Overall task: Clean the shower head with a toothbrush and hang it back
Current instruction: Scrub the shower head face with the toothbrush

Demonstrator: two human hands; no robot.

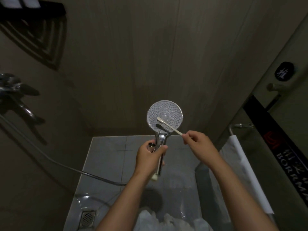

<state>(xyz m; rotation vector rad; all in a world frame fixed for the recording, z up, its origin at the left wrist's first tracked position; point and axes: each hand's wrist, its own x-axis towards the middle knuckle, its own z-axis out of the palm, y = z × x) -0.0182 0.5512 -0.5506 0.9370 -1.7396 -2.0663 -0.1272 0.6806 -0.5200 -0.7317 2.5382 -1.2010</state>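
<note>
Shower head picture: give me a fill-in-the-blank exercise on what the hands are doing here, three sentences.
1. The left hand grips the shower head by its ____.
2. The right hand pinches a white ____ over the round spray face.
3. The hose trails toward the view's ____ side.
Missing words: handle; toothbrush; left.

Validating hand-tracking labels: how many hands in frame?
2. The left hand grips the shower head by its handle, lower centre. The right hand, just to the right, pinches the toothbrush, whose brush end is against the spray face. Neither is hidden.
</note>
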